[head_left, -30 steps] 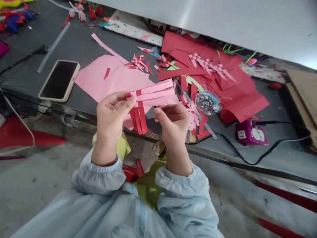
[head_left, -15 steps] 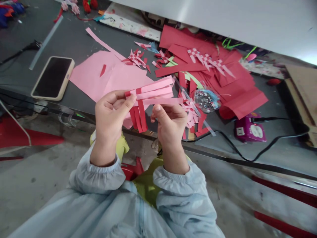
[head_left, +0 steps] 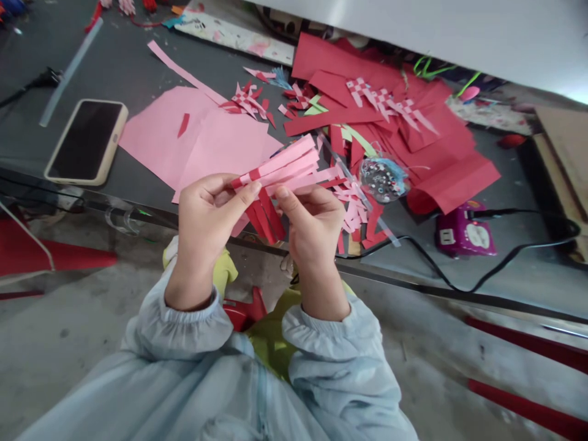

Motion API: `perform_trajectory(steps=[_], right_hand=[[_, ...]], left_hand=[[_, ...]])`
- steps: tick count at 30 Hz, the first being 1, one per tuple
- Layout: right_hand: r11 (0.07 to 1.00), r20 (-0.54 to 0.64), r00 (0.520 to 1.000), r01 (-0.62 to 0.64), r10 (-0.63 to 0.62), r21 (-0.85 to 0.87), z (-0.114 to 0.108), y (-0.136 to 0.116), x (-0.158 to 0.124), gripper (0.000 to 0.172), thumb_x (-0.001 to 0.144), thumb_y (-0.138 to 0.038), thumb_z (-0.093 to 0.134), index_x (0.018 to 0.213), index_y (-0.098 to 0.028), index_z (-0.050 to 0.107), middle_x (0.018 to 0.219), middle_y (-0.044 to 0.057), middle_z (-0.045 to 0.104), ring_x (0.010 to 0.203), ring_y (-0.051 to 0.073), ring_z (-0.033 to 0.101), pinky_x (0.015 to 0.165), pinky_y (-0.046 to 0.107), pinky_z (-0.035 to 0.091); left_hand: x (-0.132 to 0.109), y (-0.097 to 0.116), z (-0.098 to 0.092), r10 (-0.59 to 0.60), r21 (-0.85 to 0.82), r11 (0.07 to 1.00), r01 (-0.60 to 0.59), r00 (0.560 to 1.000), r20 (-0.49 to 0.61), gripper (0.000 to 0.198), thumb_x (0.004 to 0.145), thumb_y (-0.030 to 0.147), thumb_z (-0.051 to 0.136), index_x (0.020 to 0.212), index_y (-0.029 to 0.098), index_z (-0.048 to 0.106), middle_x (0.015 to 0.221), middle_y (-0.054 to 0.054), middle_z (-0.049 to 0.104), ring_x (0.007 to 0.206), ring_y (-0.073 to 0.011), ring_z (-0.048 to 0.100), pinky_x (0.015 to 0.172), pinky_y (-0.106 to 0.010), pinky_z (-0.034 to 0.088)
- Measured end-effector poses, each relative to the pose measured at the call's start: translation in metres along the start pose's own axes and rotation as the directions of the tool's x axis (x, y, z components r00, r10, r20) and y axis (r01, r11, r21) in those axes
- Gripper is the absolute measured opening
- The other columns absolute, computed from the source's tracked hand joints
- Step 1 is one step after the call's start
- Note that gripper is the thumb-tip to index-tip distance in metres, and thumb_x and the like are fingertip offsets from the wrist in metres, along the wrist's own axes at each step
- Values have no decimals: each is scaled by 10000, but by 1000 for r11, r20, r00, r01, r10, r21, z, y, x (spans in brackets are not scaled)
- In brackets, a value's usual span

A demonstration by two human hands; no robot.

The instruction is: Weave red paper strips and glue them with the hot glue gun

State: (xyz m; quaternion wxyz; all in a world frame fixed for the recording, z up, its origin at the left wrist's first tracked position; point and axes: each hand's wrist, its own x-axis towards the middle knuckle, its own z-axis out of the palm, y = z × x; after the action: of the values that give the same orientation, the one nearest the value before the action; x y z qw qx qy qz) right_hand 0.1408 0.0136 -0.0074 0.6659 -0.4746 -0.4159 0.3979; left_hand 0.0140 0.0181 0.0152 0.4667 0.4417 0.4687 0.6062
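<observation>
My left hand (head_left: 206,217) pinches the left end of a bundle of pink paper strips (head_left: 289,164) crossed by red paper strips (head_left: 264,217) that hang down. My right hand (head_left: 312,226) is closed on the pink strips from below, its thumb pressed up against them right beside the red ones. The bundle is held in the air just above the near edge of the grey table (head_left: 119,67). Both sleeves are pale blue.
A phone (head_left: 85,142) lies at the left, pink paper sheets (head_left: 202,144) behind my hands. Red paper sheets (head_left: 441,159), woven pink-and-red pieces (head_left: 388,107), a round clear tub of beads (head_left: 383,177) and a purple device (head_left: 463,236) with a black cable sit at the right.
My right hand has slid left along the pink strips toward the red ones. The pink strips now tilt up to the right. The view has shifted slightly.
</observation>
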Motion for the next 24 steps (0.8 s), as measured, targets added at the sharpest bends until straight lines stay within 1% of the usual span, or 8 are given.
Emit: perform_trajectory(steps=[3, 7, 11, 15, 17, 20, 22, 24], right_hand=[[1000, -20, 1000, -6, 7, 26, 0, 0, 0, 285, 669, -414, 833, 645, -192, 655, 636, -34, 664, 570, 87, 601, 572, 240, 528], [999, -38, 999, -21, 23, 40, 2, -1, 0, 293, 662, -403, 835, 631, -197, 629, 627, -35, 662, 580, 92, 612, 568, 238, 531], [999, -30, 999, -40, 41, 22, 3, -3, 0, 296, 677, -411, 816, 649, -202, 609, 640, -28, 673, 599, 106, 637, 567, 245, 546], [998, -17, 999, -38, 38, 43, 3, -5, 2, 251, 692, -345, 800, 693, -206, 592, 669, -34, 671, 610, 101, 647, 589, 241, 558], [996, -39, 998, -48, 51, 70, 3, -5, 3, 281, 663, -319, 815, 721, -213, 562, 659, -52, 638, 596, 89, 634, 592, 232, 559], [994, -81, 993, -74, 81, 84, 4, -4, 6, 385, 625, -336, 841, 756, -230, 495, 657, -73, 589, 576, 79, 615, 607, 234, 573], [994, -77, 993, -81, 87, 75, 4, -3, 6, 423, 628, -364, 846, 756, -235, 464, 659, -74, 579, 572, 78, 613, 619, 237, 583], [994, -52, 995, -85, 89, 72, 4, -4, 6, 434, 638, -379, 845, 747, -235, 451, 647, -76, 567, 562, 75, 610, 614, 232, 583]], left_hand=[[-1, 0, 0, -25, 43, 999, 24, 1000, 19, 247, 691, 398, 853, 700, 182, 736, 681, 9, 696, 651, -129, 668, 616, -233, 570], [-1, 1, 0, -67, 46, 997, 66, 997, 25, 246, 694, 399, 852, 707, 175, 751, 707, -10, 714, 655, -139, 675, 612, -240, 564], [-2, 0, 0, -58, 50, 997, 56, 997, 40, 239, 699, 401, 848, 707, 179, 758, 703, -5, 717, 637, -126, 664, 593, -226, 559], [-3, 0, -1, -73, 69, 995, 69, 996, 48, 229, 716, 393, 836, 705, 178, 757, 688, -1, 709, 610, -121, 656, 565, -221, 549], [-3, 1, -1, -96, 62, 994, 92, 993, 66, 215, 714, 374, 839, 720, 176, 755, 691, -3, 708, 628, -131, 668, 586, -232, 561], [-3, 2, 0, -151, 2, 988, 152, 980, 132, 228, 665, 319, 875, 784, 172, 749, 776, -19, 737, 717, -158, 704, 657, -252, 586], [-3, 2, 1, -184, -4, 982, 187, 971, 153, 259, 626, 277, 894, 794, 168, 729, 808, -27, 745, 748, -169, 712, 664, -252, 586], [-3, 1, 3, -193, 21, 981, 192, 970, 147, 250, 627, 242, 885, 788, 169, 710, 790, -22, 741, 734, -165, 710, 648, -247, 580]])
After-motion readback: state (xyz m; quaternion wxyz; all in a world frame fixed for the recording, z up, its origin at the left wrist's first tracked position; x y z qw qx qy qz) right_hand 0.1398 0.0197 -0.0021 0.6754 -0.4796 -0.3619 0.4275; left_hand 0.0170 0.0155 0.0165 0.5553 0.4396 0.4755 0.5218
